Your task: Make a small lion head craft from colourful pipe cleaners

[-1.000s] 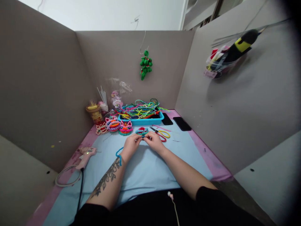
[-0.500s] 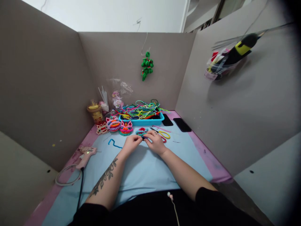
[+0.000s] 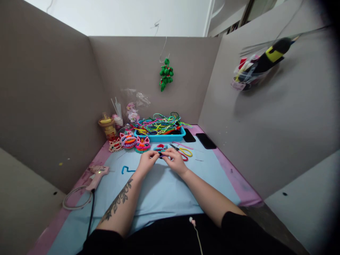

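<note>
Strand [image 3: 131,171] crosswise, kinked end leftward

No text, brand or number was legible anywhere in the view. The tan cup [image 3: 110,132] at the back left of the tabletop [image 3: 170,191] bore a printed design too small to make out, and the pink patch [image 3: 238,85] on the right wall's holder [image 3: 257,75] was too blurred to read.

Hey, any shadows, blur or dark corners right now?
Head view: darkness covers the upper-right corner; a soft shadow falls across the flat grey right panel; same head view: the small dark piece between bare left hand and bare right hand looks indistinct.
</note>
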A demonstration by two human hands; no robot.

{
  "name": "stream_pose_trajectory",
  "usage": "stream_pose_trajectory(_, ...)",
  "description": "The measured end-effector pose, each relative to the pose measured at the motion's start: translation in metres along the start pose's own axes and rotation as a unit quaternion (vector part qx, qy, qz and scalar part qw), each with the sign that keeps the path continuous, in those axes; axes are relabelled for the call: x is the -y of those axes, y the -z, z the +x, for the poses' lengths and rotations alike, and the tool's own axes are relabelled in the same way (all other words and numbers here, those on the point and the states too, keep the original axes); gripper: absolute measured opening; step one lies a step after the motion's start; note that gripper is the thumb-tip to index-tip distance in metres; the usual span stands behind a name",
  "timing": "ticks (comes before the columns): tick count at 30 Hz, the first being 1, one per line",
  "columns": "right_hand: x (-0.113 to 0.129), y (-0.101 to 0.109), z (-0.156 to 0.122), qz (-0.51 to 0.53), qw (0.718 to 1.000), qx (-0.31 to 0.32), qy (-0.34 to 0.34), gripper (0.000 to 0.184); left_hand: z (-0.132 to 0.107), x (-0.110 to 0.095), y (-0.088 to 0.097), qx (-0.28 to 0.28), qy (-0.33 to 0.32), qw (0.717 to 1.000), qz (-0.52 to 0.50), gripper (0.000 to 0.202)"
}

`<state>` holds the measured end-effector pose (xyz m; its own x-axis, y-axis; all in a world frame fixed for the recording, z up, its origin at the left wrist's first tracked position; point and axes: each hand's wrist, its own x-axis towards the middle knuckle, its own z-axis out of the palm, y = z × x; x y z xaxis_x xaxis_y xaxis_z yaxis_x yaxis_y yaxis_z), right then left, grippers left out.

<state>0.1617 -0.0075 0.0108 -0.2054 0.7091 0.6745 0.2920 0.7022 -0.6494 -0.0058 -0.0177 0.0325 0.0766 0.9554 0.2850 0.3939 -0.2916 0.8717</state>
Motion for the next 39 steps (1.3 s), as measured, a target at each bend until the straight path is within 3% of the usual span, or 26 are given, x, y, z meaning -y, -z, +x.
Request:
stream_pose_trajectory(13, 0.001, -0.001, 0.001, 0.099, 0.991, -0.002, -0.089, 0.024, 0.001, 0.001, 0.000, -0.016, -0.009, 1.000, 0.003, 0.027)
stream_pose_trajectory(31, 0.005, -0.001, 0.001, 0.049, 0.998, 0.001, -0.035, 0.017, 0.001, 0.002, -0.001, -0.014, -0.017, 1.000, 0.015, 0.026)
stream_pose_trajectory(39, 0.001, 0.007, 0.005, -0.035, 0.999, -0.024, -0.014, 0.018, -0.001, 0.005, 0.000, -0.023, -0.113, 0.976, 0.185, 0.019)
